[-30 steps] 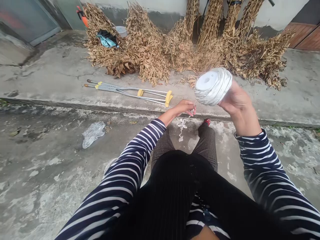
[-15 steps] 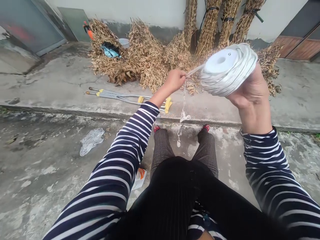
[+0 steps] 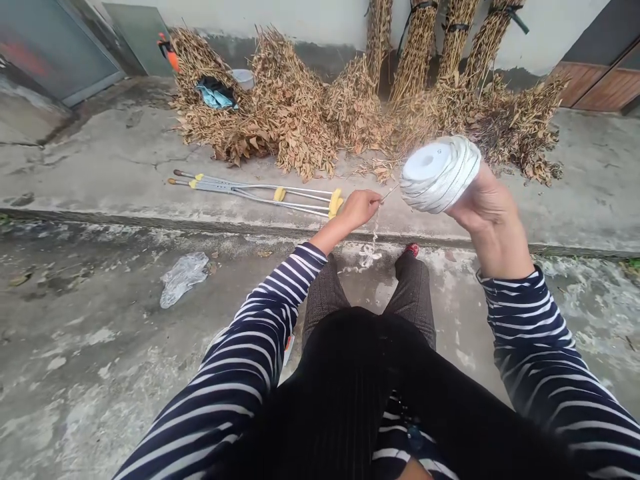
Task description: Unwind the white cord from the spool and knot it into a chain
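Chunky white plastic spool wound with flat white cord (image 3: 445, 180) is held up in the right hand (image 3: 493, 213), cupped round its far side, right of the silver, yellow-padded crutches (image 3: 225, 187). Thin white strand (image 3: 391, 193) is pinched by the left hand (image 3: 357, 210), just right of them. Probably light, soft, slippery-ish; best gripped by the windings.
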A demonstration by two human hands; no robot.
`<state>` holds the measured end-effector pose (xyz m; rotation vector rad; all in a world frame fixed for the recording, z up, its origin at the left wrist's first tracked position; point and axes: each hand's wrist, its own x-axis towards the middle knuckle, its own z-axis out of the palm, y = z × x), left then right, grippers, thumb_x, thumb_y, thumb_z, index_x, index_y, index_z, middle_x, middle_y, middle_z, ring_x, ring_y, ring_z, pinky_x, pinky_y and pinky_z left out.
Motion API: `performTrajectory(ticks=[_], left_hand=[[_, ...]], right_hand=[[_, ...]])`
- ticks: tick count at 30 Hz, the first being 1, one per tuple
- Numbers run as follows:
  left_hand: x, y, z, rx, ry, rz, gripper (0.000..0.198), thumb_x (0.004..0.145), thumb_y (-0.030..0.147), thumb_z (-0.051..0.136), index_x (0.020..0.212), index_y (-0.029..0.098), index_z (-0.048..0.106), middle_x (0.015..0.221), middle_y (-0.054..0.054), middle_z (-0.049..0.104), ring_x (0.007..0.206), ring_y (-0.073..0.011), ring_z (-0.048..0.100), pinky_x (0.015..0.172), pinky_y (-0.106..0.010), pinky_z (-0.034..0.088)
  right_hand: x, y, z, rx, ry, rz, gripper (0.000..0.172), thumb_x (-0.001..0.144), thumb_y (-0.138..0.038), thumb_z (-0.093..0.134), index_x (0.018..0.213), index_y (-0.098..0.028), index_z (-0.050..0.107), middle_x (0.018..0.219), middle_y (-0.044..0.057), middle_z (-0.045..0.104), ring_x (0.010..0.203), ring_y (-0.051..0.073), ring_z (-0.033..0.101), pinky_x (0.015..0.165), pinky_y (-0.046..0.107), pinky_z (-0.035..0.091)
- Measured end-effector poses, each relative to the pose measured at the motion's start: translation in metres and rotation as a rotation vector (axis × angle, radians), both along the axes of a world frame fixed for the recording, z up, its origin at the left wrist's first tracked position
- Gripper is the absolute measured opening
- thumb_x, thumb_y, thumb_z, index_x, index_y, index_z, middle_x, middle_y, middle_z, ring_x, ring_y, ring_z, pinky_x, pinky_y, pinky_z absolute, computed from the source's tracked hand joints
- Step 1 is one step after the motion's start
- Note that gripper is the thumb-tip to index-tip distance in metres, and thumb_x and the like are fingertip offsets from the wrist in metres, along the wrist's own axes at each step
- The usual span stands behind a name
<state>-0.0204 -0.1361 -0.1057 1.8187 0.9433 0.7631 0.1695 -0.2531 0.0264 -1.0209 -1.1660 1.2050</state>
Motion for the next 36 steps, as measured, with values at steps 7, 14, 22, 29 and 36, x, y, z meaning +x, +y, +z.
performTrajectory(ticks=[7,14,22,29,36], left_hand=[[0.006,-0.003,0.002,0.246,0.216,0.001,0.022,0.082,0.005,0.054,0.072,0.013,0.072,0.072,-0.006,0.073,0.074,-0.0178,0.068,0.074,-0.025,0.051],[0.016,-0.021,-0.016,-0.495,-0.287,0.000,0.014,0.085,0.003,0.063,0.074,0.009,0.070,0.077,-0.006,0.073,0.067,-0.0116,0.066,0.067,-0.023,0.056],[0.010,-0.048,-0.024,-0.797,-0.500,-0.003,0.010,0.089,0.004,0.064,0.082,0.007,0.069,0.077,-0.007,0.073,0.074,-0.0141,0.071,0.096,-0.045,0.060],[0.010,-0.045,-0.036,-0.805,-0.629,0.088,0.013,0.088,0.005,0.065,0.076,0.009,0.064,0.078,-0.006,0.073,0.079,-0.0143,0.073,0.099,-0.043,0.059],[0.012,-0.036,-0.036,-0.682,-0.355,-0.033,0.018,0.091,0.003,0.058,0.075,0.008,0.065,0.056,-0.001,0.062,0.059,-0.0136,0.068,0.070,-0.030,0.061]], right_hand=[[-0.002,-0.003,-0.003,0.048,0.012,0.011,0.067,0.069,-0.059,0.083,0.129,-0.034,0.066,0.123,0.002,0.076,0.130,0.039,0.064,0.099,0.058,0.062],[0.000,-0.004,-0.011,0.028,-0.009,-0.013,0.068,0.068,-0.062,0.081,0.128,-0.034,0.066,0.122,0.003,0.075,0.129,0.039,0.065,0.096,0.059,0.063],[0.008,-0.002,-0.024,-0.043,-0.047,-0.040,0.070,0.063,-0.068,0.081,0.122,-0.033,0.067,0.123,0.005,0.075,0.120,0.038,0.069,0.090,0.059,0.065],[0.008,-0.006,-0.035,-0.069,-0.065,-0.010,0.074,0.067,-0.071,0.078,0.130,-0.034,0.065,0.125,0.005,0.075,0.121,0.036,0.069,0.092,0.059,0.064],[-0.001,-0.006,-0.022,-0.093,-0.002,-0.009,0.067,0.064,-0.063,0.084,0.122,-0.033,0.069,0.121,0.005,0.076,0.125,0.038,0.067,0.093,0.060,0.064]])
